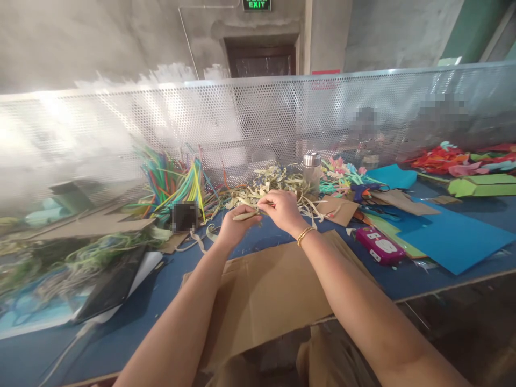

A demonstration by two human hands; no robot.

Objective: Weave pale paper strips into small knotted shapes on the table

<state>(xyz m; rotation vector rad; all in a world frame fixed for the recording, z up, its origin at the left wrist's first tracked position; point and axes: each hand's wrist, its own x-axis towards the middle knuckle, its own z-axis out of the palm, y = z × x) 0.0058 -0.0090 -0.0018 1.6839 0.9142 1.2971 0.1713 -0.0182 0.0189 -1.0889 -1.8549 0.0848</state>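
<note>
Here both hands meet above the table (141, 338): the left hand (234, 228) has its fingers closed on a pale strip (244, 216), seemingly to steady it. Close in comes the right hand (282, 208), fingers bunched shut (on what, I can't tell). That strip sits just beyond the cardboard sheet (274, 290), with a tangled heap of strips (262, 185) behind, presumably placed for easy reach.
</note>
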